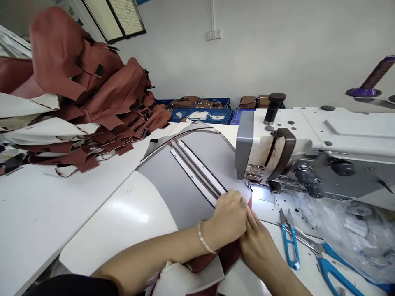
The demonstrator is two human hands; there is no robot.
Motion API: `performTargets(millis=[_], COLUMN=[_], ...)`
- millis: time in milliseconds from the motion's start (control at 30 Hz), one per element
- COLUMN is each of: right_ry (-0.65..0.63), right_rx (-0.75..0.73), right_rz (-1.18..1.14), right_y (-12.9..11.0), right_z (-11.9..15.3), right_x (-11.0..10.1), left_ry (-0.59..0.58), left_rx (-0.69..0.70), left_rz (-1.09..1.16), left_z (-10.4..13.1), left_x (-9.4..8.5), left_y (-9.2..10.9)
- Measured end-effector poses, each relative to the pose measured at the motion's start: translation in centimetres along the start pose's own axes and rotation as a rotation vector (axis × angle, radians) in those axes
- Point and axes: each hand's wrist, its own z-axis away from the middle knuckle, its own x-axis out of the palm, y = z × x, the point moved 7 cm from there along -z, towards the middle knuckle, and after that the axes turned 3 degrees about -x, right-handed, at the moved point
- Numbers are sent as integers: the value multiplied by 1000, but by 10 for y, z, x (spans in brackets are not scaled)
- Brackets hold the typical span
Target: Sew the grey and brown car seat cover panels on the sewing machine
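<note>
A grey fabric panel (160, 181) with two white strips lies on the white table, its right edge by the needle area of the sewing machine (247, 144). My left hand (230, 216) is closed on the panel's near right edge, fingers curled under. Beside it and touching it, my right hand (257, 236) pinches the same edge, where a bit of red-brown leather (249, 202) shows. More red-brown and pale material hangs below my hands at the table's front. The fingertips of my left hand are partly hidden.
Blue thread snips (290, 242) and large blue-handled scissors (331, 263) lie right of my hands, beside clear plastic bags (342, 230). Stacked red-brown leather pieces (108, 98) fill the left back. Blue crates (210, 116) stand by the wall.
</note>
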Motion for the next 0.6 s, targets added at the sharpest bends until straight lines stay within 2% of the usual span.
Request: performTargets(millis=[100,133,200,267,367,433,600], right_ry=[-26,-48,-82,-59,21,59,96], right_rx=[31,38,27,29,59,64,22], right_rz=[22,6,-43,-44,25,36,-45], right_y=[-7,-11,-26,-40,-53,-56,-55], right_z=[0,0,2,5,12,15,11], right_x=[-9,-11,-11,-10,-9,-10,-18], left_ry=[138,147,80,-3,-6,-13,-145], left_rx=[-97,-116,-90,9,125,126,92], left_rz=[-143,-193,-249,-244,-147,-71,-29], left_z=[35,45,55,53,39,30,35], left_x=[-28,-36,-49,-58,-66,-58,-12], left_y=[-29,-39,-51,-48,-26,-10,8])
